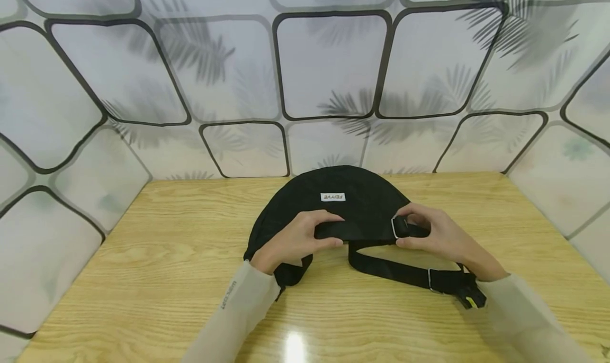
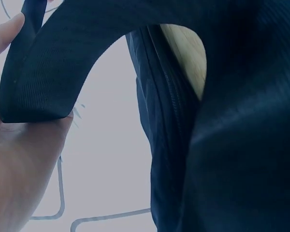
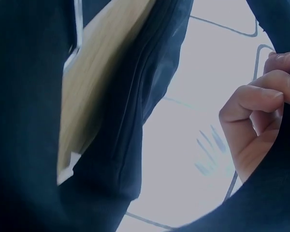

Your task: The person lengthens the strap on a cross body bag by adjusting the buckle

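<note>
A black half-moon waist bag (image 1: 290, 199) with a small white label (image 1: 332, 197) lies on the table, its curved edge away from me. Over the bag's near edge, my left hand (image 1: 297, 236) grips a wide black strap (image 1: 335, 229) between thumb and fingers. On the right, my right hand (image 1: 443, 236) pinches the strap beside a metal slider (image 1: 393, 228). A lower loop of strap sags toward me, carrying a second slider (image 1: 430, 280) and a dark plastic buckle (image 1: 472, 298) beside the right sleeve. In the left wrist view the bag's zipper (image 2: 171, 92) shows behind the strap.
The wood-grain table (image 1: 186, 230) extends to both sides of the bag. A pale curtain-like backdrop (image 1: 329, 66) with dark outlines and leaf prints rises behind the table and along its left and right sides. Light glares (image 1: 294, 347) off the near tabletop.
</note>
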A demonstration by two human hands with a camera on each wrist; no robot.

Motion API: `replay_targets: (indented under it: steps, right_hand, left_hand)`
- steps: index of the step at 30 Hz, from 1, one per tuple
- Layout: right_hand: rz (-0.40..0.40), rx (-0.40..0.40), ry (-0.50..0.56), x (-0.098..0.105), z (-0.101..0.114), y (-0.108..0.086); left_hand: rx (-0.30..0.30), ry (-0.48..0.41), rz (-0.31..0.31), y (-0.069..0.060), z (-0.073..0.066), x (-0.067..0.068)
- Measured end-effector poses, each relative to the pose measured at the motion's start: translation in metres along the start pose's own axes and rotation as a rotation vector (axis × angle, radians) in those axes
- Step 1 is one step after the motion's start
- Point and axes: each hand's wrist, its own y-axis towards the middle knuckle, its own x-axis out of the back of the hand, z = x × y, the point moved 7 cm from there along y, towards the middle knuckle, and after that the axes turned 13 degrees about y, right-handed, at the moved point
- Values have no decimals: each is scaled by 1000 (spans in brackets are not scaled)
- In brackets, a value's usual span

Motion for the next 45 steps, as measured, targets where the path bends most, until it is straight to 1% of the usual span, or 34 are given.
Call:
replay_targets:
  steps: [3, 8, 14, 19, 22, 26, 30, 33, 36, 39, 41, 43, 45]
  right_hand:
    - [2, 11, -14, 3, -1, -3]
    - [12, 5, -78, 7, -4, -8]
    - [46, 59, -47, 4, -4, -8]
    - [61, 95, -54, 2, -3, -9]
    - [76, 112, -59, 0, -2, -10]
    - [128, 119, -70, -3, -1, -11]
    - [213, 112, -4, -4, -4, -16]
    - [254, 82, 62, 1, -6, -22]
    - [289, 45, 95, 9, -8, -28]
    - [329, 7, 84, 18, -12, -35]
    - [355, -39, 59, 25, -17, -41]
    - [373, -112, 32, 30, -25, -48]
    - [374, -181, 4, 35, -31, -55]
  left_hand:
    - [6, 7, -2, -2, 2, 1]
    - [-6, 21, -6, -3, 5, 1]
    - [-12, 39, 3, -5, 5, -1]
    - [-13, 50, 7, -6, 3, -1]
    - [-2, 48, 16, -6, 1, 0]
    - [12, 66, 30, -7, 0, -1]
    - [-2, 103, 37, -8, -1, -2]
    - [-1, 126, 49, -10, -1, -4]
    - [12, 141, 56, -14, 1, -4]
    - [18, 153, 55, -18, 3, -2]
    - [20, 155, 54, -20, 3, -1]
    - [22, 154, 57, -21, 3, -1]
    - [19, 153, 61, -23, 4, -1]
